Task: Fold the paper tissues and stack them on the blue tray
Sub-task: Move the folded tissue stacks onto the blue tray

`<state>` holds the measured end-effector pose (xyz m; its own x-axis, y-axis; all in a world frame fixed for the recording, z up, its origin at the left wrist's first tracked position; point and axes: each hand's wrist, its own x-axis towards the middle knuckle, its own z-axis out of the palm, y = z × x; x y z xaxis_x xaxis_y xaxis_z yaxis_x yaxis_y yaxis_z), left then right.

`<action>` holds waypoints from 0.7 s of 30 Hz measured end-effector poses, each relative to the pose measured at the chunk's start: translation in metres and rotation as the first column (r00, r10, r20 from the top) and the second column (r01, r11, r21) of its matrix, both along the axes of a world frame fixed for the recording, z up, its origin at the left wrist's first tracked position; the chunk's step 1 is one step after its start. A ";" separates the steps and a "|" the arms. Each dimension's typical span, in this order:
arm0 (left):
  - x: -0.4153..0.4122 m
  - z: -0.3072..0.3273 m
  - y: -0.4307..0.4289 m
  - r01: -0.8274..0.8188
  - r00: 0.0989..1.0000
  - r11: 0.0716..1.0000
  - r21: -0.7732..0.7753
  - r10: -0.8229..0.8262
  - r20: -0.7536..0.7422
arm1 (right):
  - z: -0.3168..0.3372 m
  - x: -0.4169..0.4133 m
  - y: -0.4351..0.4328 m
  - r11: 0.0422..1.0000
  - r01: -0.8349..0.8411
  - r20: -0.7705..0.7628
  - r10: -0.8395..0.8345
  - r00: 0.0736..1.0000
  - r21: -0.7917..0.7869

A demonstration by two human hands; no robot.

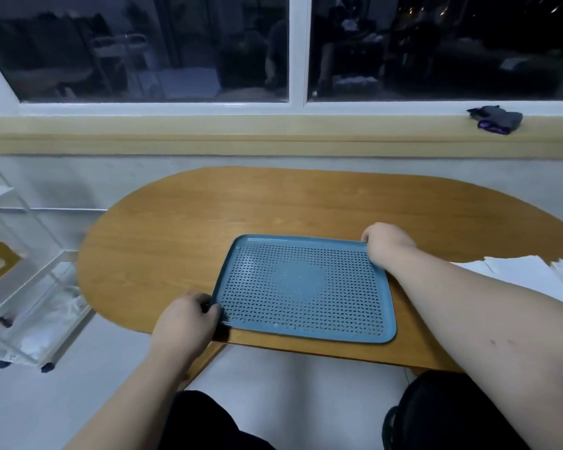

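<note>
The blue tray (299, 284), rectangular with rounded corners and a dotted floor around a plain round middle, lies flat and slightly turned near the front edge of the table (208, 216). The white paper tissues (533, 271) lie flat and overlapping to its right, partly hidden

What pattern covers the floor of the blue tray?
The tray shows small dark slots around a plain centre; head view.

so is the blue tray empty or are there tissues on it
Empty: the blue tray shows only its bare perforated floor; the white tissues lie off it, to its right.
</note>
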<state>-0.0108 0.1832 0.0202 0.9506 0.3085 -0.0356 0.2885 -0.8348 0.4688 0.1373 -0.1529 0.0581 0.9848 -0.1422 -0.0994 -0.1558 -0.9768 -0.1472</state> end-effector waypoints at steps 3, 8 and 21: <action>-0.002 0.002 -0.006 -0.026 1.000 0.999 0.024 0.026 0.009 | -0.003 -0.001 -0.006 0.999 -0.007 -0.013 0.006 1.000 -0.039; -0.010 0.020 -0.031 -0.068 0.988 0.998 -0.004 0.068 0.138 | 0.015 -0.030 -0.015 0.998 -0.028 0.066 0.024 0.998 0.063; 0.010 0.047 -0.243 0.554 0.808 0.771 -0.316 -0.588 -0.018 | 0.035 -0.216 -0.121 0.733 0.147 0.213 -0.373 0.903 0.664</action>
<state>-0.0008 -0.0603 0.0668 0.9322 -0.3302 -0.1485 -0.1352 -0.6980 0.7032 -0.0783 -0.2736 0.0928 0.9084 -0.4156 0.0445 -0.2243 -0.5745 -0.7871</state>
